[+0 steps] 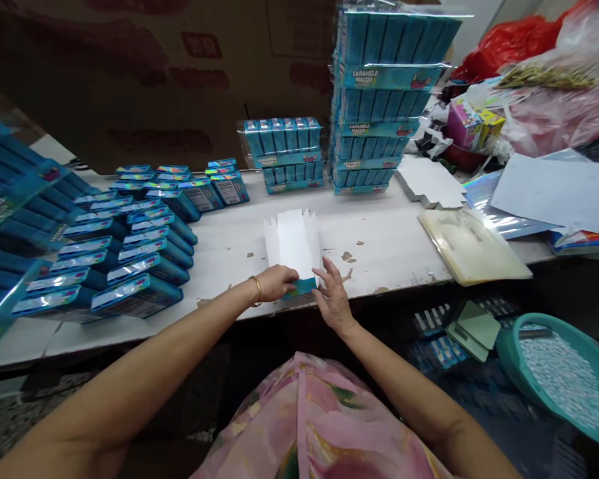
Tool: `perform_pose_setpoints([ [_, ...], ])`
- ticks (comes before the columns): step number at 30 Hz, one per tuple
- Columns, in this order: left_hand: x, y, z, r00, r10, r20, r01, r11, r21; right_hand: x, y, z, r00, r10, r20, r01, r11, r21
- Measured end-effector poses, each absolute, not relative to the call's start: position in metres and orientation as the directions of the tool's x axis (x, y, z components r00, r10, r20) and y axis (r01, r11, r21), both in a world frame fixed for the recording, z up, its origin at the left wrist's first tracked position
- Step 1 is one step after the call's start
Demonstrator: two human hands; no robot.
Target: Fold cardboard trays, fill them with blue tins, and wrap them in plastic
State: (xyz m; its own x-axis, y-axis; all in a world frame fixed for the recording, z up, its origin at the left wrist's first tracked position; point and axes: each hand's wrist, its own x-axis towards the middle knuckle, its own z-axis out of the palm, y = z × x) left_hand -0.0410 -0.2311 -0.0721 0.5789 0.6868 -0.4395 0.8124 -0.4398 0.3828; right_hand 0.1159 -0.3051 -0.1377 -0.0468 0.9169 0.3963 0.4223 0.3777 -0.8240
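In front of me on the bench lies a partly folded cardboard display tray (292,239), white inside, its side flaps standing up and its near edge printed blue. My left hand (278,283), with a gold bangle at the wrist, is closed on the left end of that blue edge. My right hand (333,297) is at the tray's near right corner, its fingers apart and the fingertips at the edge; whether they press on it I cannot tell. Several small blue boxes (147,293) stand in rows to the left of the tray.
Wrapped display packs form a tall stack (362,143) and a shorter stack (292,156) behind. More packs (20,186) stand far left. At right lie flat white cardboard pieces (432,181) and plastic film sheets (472,246). A teal basin (516,356) of small wrapped pieces sits below the bench.
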Motion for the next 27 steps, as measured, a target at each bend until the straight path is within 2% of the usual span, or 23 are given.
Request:
perform_pose_setpoints([
  [2, -0.037, -0.235, -0.078, 0.507, 0.767, -0.394, 0.859, -0.410, 0.306, 0.116, -0.304, -0.137, -0.045, 0.920, 0.390, 0.437, 0.369, -0.820],
  [4, -0.034, -0.242, -0.084, 0.477, 0.829, -0.291, 0.877, -0.429, 0.215, 0.115, -0.304, -0.137, -0.041, 0.913, 0.407, 0.471, 0.377, -0.798],
  [7, -0.031, -0.254, -0.088, 0.524, 0.831, -0.185, 0.852, -0.511, 0.114, 0.113, -0.304, -0.137, -0.055, 0.901, 0.429, 0.527, 0.391, -0.754],
  [12, -0.025, -0.263, -0.084, 0.573, 0.783, -0.243, 0.817, -0.567, 0.101, 0.111, -0.301, -0.136, -0.065, 0.910, 0.410, 0.548, 0.376, -0.747],
  [18, -0.008, -0.257, -0.079, 0.532, 0.774, -0.342, 0.830, -0.558, 0.027, 0.118, -0.294, -0.138, -0.079, 0.923, 0.376, 0.528, 0.359, -0.769],
  [22, -0.005, -0.257, -0.080, 0.536, 0.767, -0.353, 0.822, -0.569, 0.012, 0.122, -0.296, -0.140, -0.097, 0.920, 0.379, 0.499, 0.374, -0.782],
  [27, -0.008, -0.263, -0.076, 0.534, 0.757, -0.378, 0.820, -0.573, 0.011, 0.135, -0.300, -0.122, -0.199, 0.897, 0.394, 0.574, 0.433, -0.695],
])
